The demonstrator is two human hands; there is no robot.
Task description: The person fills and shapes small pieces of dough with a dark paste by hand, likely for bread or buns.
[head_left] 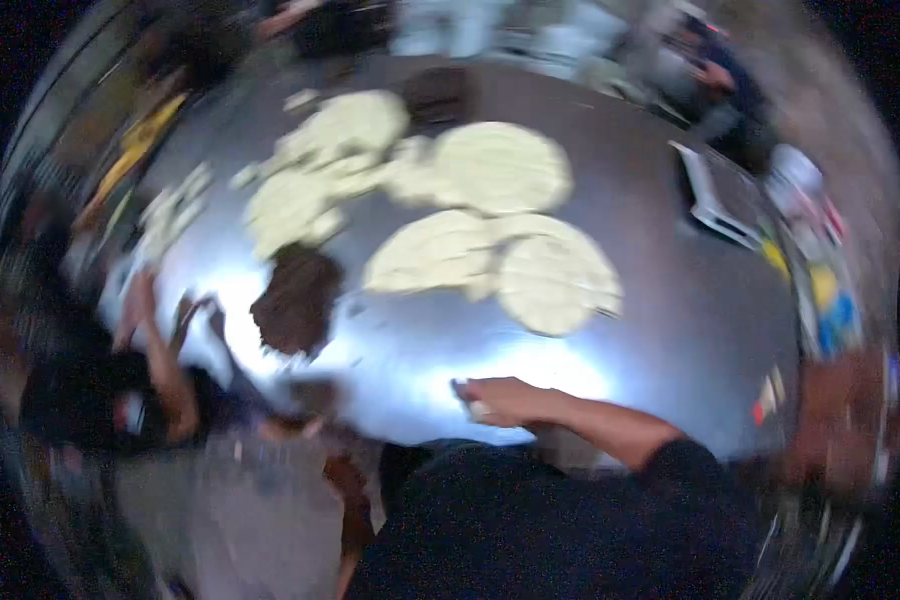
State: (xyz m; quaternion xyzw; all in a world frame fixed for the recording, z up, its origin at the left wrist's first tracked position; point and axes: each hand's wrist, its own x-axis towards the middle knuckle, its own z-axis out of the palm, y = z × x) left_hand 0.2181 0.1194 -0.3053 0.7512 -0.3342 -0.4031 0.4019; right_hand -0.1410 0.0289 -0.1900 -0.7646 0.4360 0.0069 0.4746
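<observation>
My right hand (pixel 505 400) is closed over the near part of the metal table (pixel 670 350), with a small dark object showing at its fingertips, too blurred to name. My left hand (pixel 345 477) hangs below the table's near edge, dark and smeared, so its fingers cannot be made out. Beyond my right hand lie pale, flat dough-like rounds (pixel 555 285), with a pale half-round piece (pixel 430 252) beside them. Another large pale round (pixel 500 168) lies farther back. A dark brown mound (pixel 298 302) sits to the left, touching a pale piece.
At the left edge, a co-worker's hands (pixel 140 300) reach over the table near small pale pieces (pixel 175 210). Another person (pixel 710 75) is at the far right. A white-edged tray (pixel 715 195) and bright packages (pixel 825 290) are along the right side.
</observation>
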